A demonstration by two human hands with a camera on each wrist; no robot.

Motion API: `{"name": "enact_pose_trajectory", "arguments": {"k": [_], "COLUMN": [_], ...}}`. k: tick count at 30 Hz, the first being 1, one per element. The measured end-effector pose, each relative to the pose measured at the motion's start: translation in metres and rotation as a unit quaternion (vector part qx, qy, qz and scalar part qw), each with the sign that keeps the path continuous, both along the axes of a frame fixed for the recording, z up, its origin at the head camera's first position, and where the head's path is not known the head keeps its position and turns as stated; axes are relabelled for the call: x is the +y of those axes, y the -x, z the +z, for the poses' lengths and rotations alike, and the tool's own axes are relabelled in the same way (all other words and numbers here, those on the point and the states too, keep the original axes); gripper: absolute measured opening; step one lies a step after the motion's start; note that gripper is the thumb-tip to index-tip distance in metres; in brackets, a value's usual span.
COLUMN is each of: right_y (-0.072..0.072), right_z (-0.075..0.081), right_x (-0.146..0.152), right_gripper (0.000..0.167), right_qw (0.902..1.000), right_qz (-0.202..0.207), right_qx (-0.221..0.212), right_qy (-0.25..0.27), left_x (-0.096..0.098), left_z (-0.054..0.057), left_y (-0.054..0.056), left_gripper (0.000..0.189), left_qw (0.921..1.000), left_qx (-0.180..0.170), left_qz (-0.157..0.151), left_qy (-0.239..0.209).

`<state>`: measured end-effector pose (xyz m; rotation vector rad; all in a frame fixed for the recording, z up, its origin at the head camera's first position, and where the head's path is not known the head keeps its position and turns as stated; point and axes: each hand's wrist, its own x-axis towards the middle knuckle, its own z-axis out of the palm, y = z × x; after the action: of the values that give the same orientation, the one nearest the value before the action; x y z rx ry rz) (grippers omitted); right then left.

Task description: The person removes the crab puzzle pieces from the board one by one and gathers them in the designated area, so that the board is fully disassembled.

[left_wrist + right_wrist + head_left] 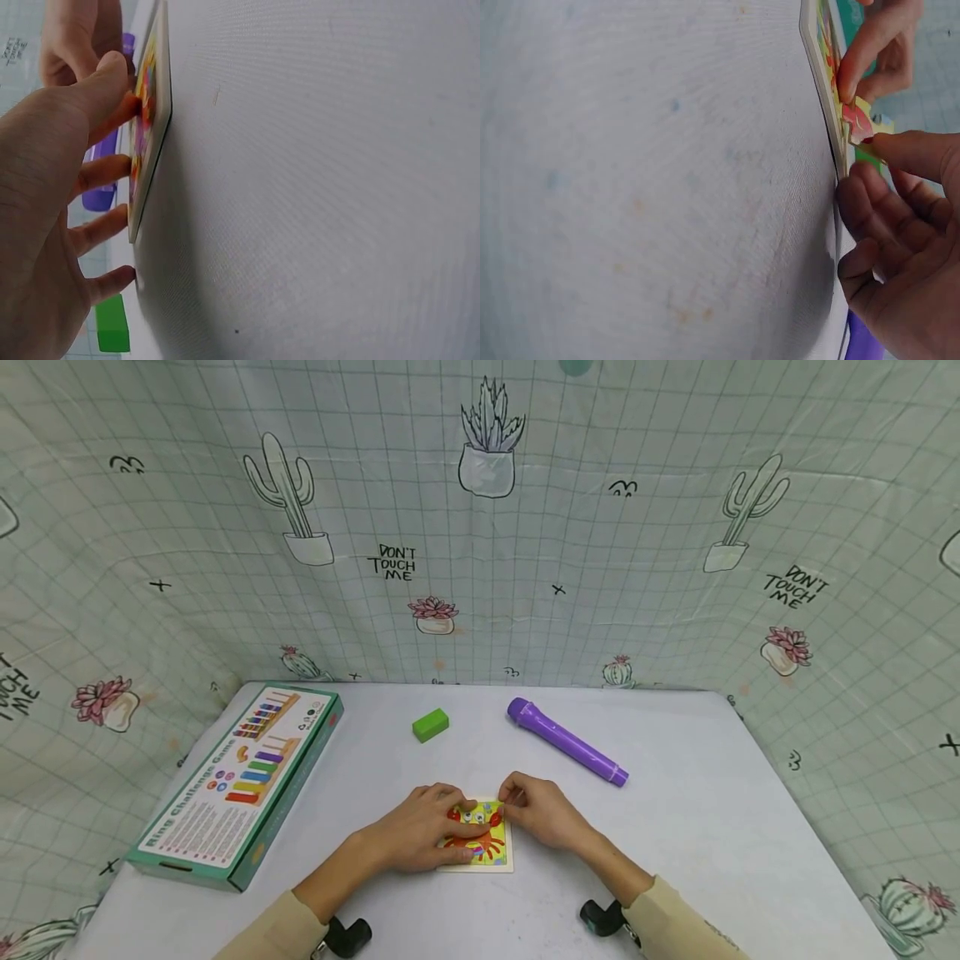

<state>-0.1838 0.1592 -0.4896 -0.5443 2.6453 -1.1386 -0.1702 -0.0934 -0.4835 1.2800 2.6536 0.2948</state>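
Observation:
A small square crab jigsaw puzzle (491,853), yellow and red in a pale frame, lies flat on the white table in front of me. My left hand (415,831) rests over its left part, fingers spread, with fingertips on the picture and on the table beside it. At the top right corner, my right hand (546,812) pinches a puzzle piece between thumb and index finger. In the right wrist view this puzzle piece (859,124), yellow with a red claw, stands tilted up from the board, close to a left fingertip.
Behind the hands lie a green block (431,725) and a purple tube with a wider head (567,742). A flat Ring Challenge Game box (217,785) sits at the left of the table. A patterned cloth (562,552) hangs behind and at both sides.

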Motion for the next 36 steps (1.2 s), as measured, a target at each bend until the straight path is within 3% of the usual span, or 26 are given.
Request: {"name": "enact_pose_trajectory", "arguments": {"k": [4, 11, 25, 36], "right_y": [0.002, 0.003, -0.004, -0.004], "right_z": [-0.001, -0.001, 0.001, -0.001], "right_x": [0.003, 0.024, 0.083, 0.094], "right_gripper": [0.008, 0.011, 0.01, 0.009], "right_qw": [0.9994, 0.9957, 0.9934, 0.9924], "right_qz": [-0.005, -0.048, -0.108, -0.121], "right_qx": [-0.019, -0.056, -0.035, -0.012], "right_qy": [0.029, 0.055, 0.012, -0.021], "left_x": [0.0, -0.001, -0.003, -0.003], "left_z": [0.0, -0.001, -0.002, -0.002], "left_y": [-0.001, -0.002, -0.001, 0.0], "left_gripper": [0.046, 0.047, 0.047, 0.046], "left_qw": [1.0, 1.0, 0.9999, 0.9999], "left_qx": [0.003, 0.003, 0.01, -0.005], "left_qz": [0.0, 0.003, 0.0, 0.0], "left_qy": [0.0, 0.001, -0.01, -0.016]}}
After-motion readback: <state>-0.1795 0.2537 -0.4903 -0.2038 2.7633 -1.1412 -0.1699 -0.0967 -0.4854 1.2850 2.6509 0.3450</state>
